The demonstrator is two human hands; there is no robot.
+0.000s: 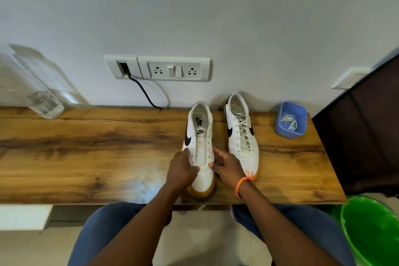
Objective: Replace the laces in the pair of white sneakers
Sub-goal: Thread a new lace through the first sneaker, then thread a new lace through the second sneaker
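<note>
Two white sneakers with black swooshes and tan soles stand on the wooden shelf (pixel 86 157), toes toward me. The left sneaker (pixel 200 136) has bare eyelets and no lace. The right sneaker (pixel 240 134) is laced with a white lace. My left hand (pixel 183 171) grips the left sneaker's left side near the toe, thumb on top. My right hand (pixel 226 167) holds that same sneaker's right side, fingers curled at the lowest eyelets. A blue tub (pixel 291 120) at the back right holds a loose white lace (pixel 289 123).
A clear glass (pixel 41 101) stands at the back left by the wall. A socket panel (pixel 157 68) with a black cable is on the wall behind. A dark panel (pixel 367 127) stands at the right; a green bucket (pixel 371 231) sits on the floor below.
</note>
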